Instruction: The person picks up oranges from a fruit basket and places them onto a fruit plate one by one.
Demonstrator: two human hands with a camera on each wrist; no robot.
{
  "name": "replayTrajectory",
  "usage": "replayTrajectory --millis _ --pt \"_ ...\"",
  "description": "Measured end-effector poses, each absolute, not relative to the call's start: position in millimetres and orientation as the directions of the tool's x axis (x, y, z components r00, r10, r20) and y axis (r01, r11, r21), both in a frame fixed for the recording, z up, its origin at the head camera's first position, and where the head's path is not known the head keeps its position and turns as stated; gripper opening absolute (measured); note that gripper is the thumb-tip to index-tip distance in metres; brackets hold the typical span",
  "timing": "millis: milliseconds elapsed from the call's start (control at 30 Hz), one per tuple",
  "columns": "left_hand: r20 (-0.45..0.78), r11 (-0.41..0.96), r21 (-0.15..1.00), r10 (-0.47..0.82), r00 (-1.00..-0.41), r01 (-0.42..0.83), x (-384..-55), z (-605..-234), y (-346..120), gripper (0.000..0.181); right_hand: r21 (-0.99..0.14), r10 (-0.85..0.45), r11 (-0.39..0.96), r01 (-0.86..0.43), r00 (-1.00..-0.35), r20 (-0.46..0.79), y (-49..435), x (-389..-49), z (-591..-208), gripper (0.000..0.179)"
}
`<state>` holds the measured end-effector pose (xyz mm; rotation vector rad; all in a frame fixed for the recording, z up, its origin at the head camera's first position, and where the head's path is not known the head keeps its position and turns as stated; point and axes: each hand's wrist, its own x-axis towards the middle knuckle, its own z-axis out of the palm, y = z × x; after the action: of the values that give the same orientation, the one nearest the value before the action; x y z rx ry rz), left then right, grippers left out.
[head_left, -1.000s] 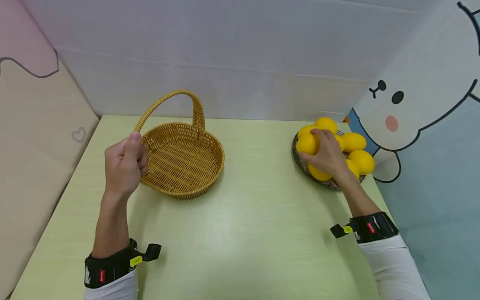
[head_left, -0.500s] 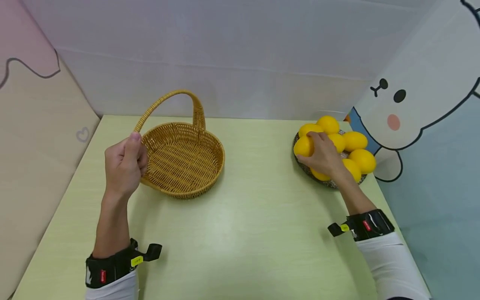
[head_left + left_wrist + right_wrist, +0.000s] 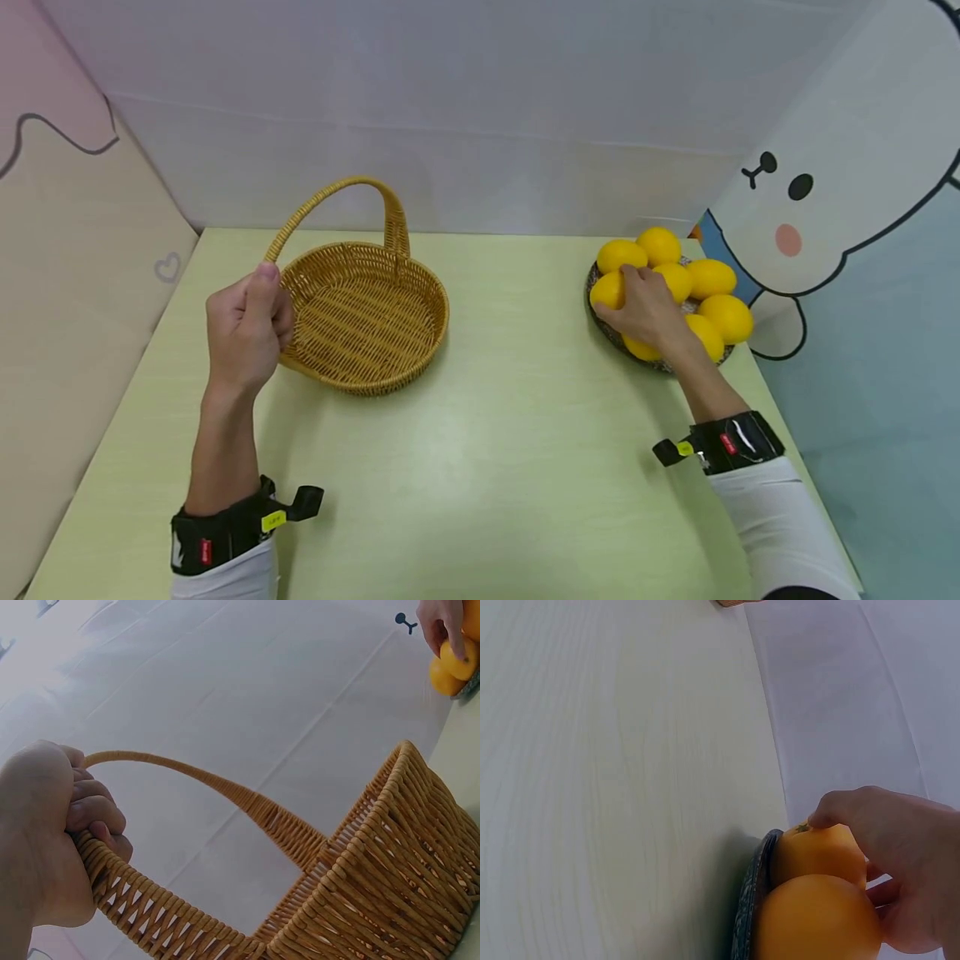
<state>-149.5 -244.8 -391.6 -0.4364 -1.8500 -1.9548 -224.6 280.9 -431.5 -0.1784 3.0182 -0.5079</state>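
Note:
My left hand (image 3: 243,333) grips the handle of a woven wicker basket (image 3: 363,321), its fingers curled round the near end in the head and left wrist views. The basket's bowl holds nothing. At the right, my right hand (image 3: 654,312) holds a yellow lemon (image 3: 607,290) at the left of a heaped plate. In the right wrist view the thumb lies on the stem end of that lemon (image 3: 821,851), with the other fingers partly hidden behind it. Several more lemons (image 3: 726,318) surround the hand on the dark patterned plate (image 3: 609,335).
A pale green table (image 3: 487,433) lies between basket and plate. A white wall sheet (image 3: 480,183) rises behind it. Printed panels stand on both sides, the right panel (image 3: 862,375) close to the plate. Each wrist wears a black strap (image 3: 738,442).
The right hand has shifted slightly left with the lemon, then hardly moved. The left hand and basket stay in place.

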Motion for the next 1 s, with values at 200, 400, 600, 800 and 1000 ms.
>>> replayTrajectory --millis 200,400,600,800,1000 --pt "0.465 -0.022 0.883 -0.096 -0.880 0.469 -148.1 -390.1 -242.2 0.061 -0.287 -0.133 0.952 -0.110 -0.989 -0.063 278.0 -225.4 -430.7 0.077" --pt "0.404 0.024 0.914 -0.113 -0.908 0.404 -145.4 -387.1 -243.6 0.060 -0.302 -0.135 0.947 -0.112 -0.989 -0.056 277.4 -224.2 -431.8 0.083" --pt "0.420 0.352 0.871 -0.173 -0.891 0.343 -139.3 -379.6 -248.2 0.047 -0.296 -0.159 0.941 -0.161 -0.987 0.031 272.8 -221.6 -426.7 0.081" --pt "0.553 0.463 0.785 -0.223 -0.803 0.412 -141.8 -364.0 -246.6 0.023 -0.289 -0.208 0.928 -0.233 -0.971 0.115 263.3 -217.4 -412.6 0.077" --pt "0.752 0.573 0.596 -0.151 -0.642 0.563 -149.0 -340.7 -227.6 0.050 -0.322 -0.286 0.890 -0.322 -0.946 0.155 246.9 -207.4 -399.2 0.082"
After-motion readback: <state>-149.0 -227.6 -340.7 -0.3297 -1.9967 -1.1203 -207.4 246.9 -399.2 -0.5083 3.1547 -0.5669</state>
